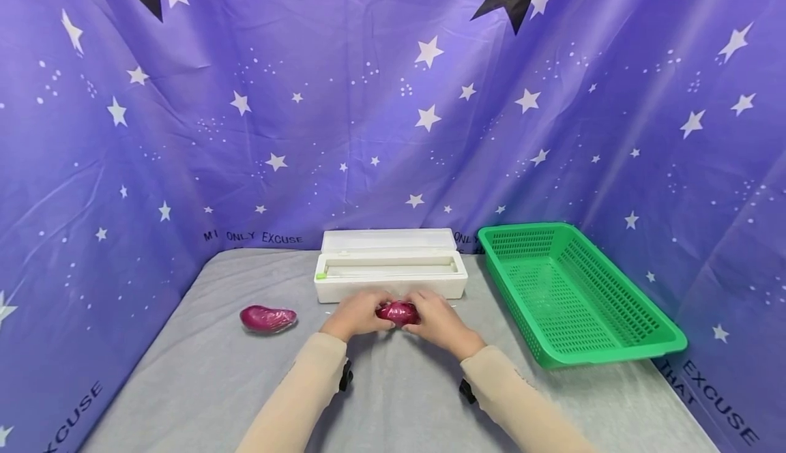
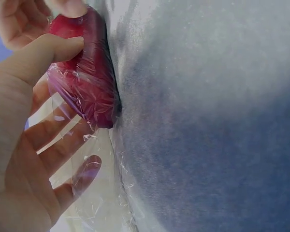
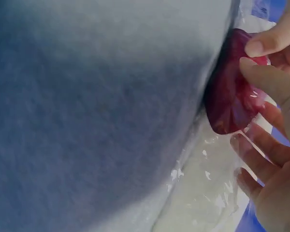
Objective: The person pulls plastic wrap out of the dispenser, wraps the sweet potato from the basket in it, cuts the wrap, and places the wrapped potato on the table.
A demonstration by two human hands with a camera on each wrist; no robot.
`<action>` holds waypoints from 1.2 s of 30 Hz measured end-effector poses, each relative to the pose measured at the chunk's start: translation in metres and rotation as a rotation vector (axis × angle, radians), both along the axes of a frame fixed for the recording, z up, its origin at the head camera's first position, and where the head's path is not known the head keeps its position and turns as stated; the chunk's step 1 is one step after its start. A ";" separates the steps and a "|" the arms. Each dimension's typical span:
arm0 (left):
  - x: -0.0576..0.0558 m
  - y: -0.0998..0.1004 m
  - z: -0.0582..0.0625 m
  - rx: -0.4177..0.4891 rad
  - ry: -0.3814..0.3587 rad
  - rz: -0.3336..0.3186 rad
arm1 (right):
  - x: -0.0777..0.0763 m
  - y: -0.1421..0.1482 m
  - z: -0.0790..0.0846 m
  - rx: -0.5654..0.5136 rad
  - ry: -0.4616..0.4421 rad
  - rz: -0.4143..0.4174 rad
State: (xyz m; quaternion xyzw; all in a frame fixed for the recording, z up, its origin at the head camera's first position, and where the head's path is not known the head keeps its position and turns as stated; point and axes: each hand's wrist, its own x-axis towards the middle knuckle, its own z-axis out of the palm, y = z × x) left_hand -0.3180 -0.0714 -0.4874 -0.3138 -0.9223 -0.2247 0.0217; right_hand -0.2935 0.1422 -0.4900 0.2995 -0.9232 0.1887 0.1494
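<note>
Beside the white box (image 1: 393,290), wrapped red-purple item (image 1: 400,314) lay crosswise between left hand (image 1: 359,312) and right hand (image 1: 439,319), both holding it, equally near.

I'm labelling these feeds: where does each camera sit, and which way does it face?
Head: on the head, facing forward and down at the held purple item, white box and green basket; beige sleeves, left hand and right hand show.
Left wrist: on the left wrist, facing that item; left hand large, part of the right at top left.
Right wrist: on the right wrist, facing it too; right hand at right, part of the left above.
Both wrist views share the item and both hands.
</note>
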 end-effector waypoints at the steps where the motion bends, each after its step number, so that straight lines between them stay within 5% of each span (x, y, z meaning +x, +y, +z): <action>1: 0.000 0.000 0.000 0.001 0.004 -0.003 | 0.000 0.000 -0.001 0.000 -0.009 -0.005; 11: 0.002 -0.002 -0.003 -0.012 0.041 0.021 | -0.009 0.001 -0.003 -0.042 -0.114 0.033; 25: -0.002 -0.022 -0.011 0.162 -0.043 0.036 | -0.024 0.004 0.009 -0.048 -0.280 0.059; 30: 0.002 -0.021 -0.009 0.111 0.083 0.098 | -0.025 0.004 0.012 -0.032 -0.292 0.061; 36: 0.002 -0.012 -0.007 0.121 0.232 0.075 | -0.027 0.002 0.013 -0.033 -0.283 0.091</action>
